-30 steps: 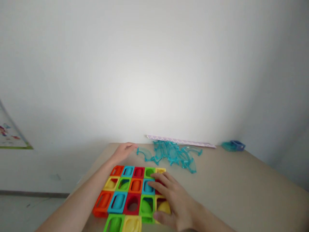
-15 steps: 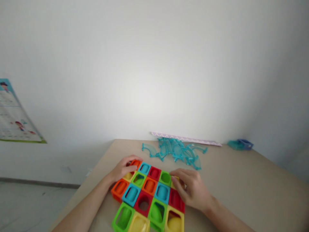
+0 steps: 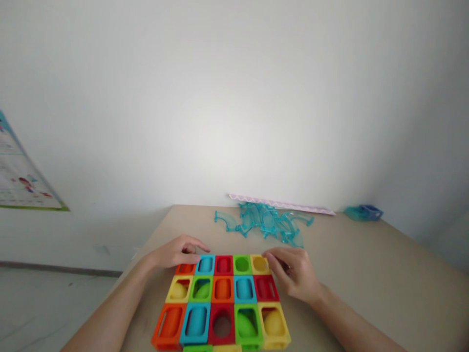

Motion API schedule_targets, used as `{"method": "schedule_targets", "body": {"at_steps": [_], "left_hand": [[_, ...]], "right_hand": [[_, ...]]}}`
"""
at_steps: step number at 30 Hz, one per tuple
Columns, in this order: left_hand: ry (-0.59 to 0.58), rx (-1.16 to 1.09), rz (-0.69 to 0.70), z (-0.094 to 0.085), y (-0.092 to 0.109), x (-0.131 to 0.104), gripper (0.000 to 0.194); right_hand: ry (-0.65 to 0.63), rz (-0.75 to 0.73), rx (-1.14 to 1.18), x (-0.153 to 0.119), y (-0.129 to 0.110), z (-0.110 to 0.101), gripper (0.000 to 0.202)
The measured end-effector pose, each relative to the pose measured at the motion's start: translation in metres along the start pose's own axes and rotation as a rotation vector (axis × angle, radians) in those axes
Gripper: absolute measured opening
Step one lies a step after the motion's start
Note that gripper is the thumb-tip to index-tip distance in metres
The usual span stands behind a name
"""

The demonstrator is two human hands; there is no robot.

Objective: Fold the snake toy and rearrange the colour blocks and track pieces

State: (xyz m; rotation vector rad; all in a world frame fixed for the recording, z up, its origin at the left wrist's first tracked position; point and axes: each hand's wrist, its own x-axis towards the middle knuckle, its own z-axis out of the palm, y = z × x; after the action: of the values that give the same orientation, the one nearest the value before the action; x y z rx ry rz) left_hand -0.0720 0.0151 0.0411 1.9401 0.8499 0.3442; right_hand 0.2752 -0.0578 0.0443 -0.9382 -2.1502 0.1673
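Note:
Colourful plastic blocks with openings in their tops sit side by side on the table in rows, in red, orange, yellow, green and blue. My left hand is at the far left corner, thumb touching the tops of the orange and blue blocks, forefinger stretched out past the far edge. At the far right corner, my right hand has thumb and fingers closed on the yellow corner block. The nearest row, green block included, is cut off by the bottom of the view.
Behind the blocks lies a pile of clear turquoise curved track pieces. A pale purple patterned strip runs along the wall. A blue box-like piece sits at the back right of the table. A poster hangs left.
The slanted block rows have turned to lie straighter and closer to me. My left hand has loosened at the far left corner; my right hand stays at the far right corner.

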Motion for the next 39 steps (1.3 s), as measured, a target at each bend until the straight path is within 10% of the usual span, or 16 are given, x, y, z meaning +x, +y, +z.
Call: {"method": "schedule_targets", "body": {"at_steps": [20, 39], "left_hand": [[0.048, 0.021, -0.002, 0.003, 0.018, -0.002, 0.041], [0.055, 0.144, 0.015, 0.001, 0.016, -0.001, 0.047]], "right_hand": [[-0.428, -0.295, 0.116, 0.005, -0.053, -0.01, 0.028], [-0.458, -0.237, 0.118, 0.009, -0.051, -0.012, 0.033]]}}
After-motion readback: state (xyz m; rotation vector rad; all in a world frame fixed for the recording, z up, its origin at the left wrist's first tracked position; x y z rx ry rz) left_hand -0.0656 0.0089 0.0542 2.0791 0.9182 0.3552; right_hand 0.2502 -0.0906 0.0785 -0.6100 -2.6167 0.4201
